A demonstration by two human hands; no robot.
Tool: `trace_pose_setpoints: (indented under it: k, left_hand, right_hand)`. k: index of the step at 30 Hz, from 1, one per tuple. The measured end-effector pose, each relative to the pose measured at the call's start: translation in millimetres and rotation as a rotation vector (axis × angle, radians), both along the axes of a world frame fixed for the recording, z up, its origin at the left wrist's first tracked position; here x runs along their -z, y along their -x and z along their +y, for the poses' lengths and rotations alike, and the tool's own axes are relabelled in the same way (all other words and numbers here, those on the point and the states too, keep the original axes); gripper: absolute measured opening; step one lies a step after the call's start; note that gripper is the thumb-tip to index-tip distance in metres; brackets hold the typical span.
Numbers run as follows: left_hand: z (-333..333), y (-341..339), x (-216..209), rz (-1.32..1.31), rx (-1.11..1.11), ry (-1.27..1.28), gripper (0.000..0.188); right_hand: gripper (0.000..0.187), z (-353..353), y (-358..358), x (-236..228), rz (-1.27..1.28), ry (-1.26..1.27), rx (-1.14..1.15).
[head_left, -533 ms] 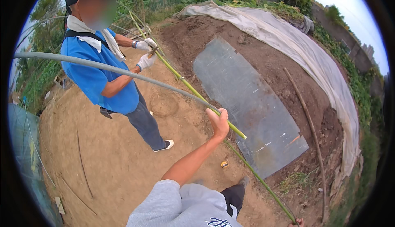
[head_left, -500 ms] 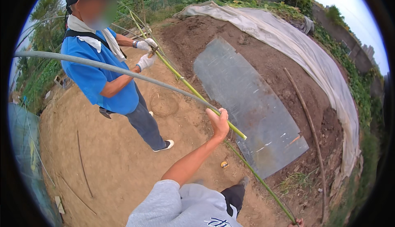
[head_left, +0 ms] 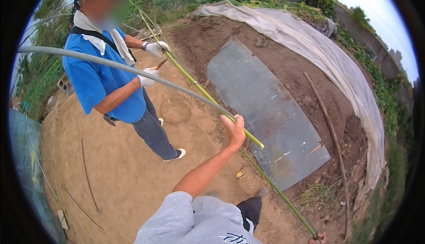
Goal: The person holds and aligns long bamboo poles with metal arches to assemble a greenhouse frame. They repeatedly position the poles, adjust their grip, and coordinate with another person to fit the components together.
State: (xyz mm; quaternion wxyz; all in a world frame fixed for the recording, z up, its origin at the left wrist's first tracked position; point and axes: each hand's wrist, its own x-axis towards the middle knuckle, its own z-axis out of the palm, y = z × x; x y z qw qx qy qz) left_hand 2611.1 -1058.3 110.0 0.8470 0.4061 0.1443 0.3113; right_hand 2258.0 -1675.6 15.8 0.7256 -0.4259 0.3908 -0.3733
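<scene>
My left hand [head_left: 234, 129] is closed around a thick green bamboo pole [head_left: 207, 95] and the end of a grey pipe [head_left: 102, 62], holding them together. The bamboo's pale cut end pokes out past my fingers. Low at the right, my right hand [head_left: 318, 238], partly cut off by the picture's edge, grips the lower end of a thinner green stalk [head_left: 287, 200] that runs up toward my left hand. Across from me, a co-worker in a blue shirt [head_left: 99, 82] rests one gloved hand [head_left: 157, 48] on the bamboo; the other glove [head_left: 148, 76] holds a wooden-handled tool [head_left: 160, 63].
A grey metal sheet [head_left: 265, 111] lies on dark soil beyond the poles. A brown stick [head_left: 327, 122] and white plastic sheeting [head_left: 305, 42] lie right of it. On the ground are a yellow tape measure [head_left: 239, 175], a wire coil [head_left: 175, 109] and a thin rod [head_left: 87, 173].
The co-worker's tool hand has drawn back from the bamboo, down and to the left. The grey pipe's far left part has risen slightly. My hands keep their holds.
</scene>
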Motion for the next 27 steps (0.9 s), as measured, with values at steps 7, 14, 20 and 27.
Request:
trace_pose_setpoints:
  k: [7,14,20,27]
  left_hand:
    - [-1.9,1.3,-10.4,0.014,-0.028,-0.032,0.024]
    - [0.1,0.4,-8.2,0.009,-0.018,-0.004,0.024]
    - [-1.2,0.2,-8.8,0.023,-0.027,-0.025,0.024]
    - [-1.1,0.3,-11.0,0.023,-0.011,-0.027,0.024]
  right_hand:
    - [0.012,3.6,-0.1,-6.8,0.07,0.027,-0.018]
    - [0.014,10.9,0.9,-17.6,0.235,0.113,-0.052]
    - [0.015,29.1,-3.1,-39.8,0.676,0.373,-0.168]
    - [0.016,67.9,-17.4,-81.6,1.432,0.855,-0.411]
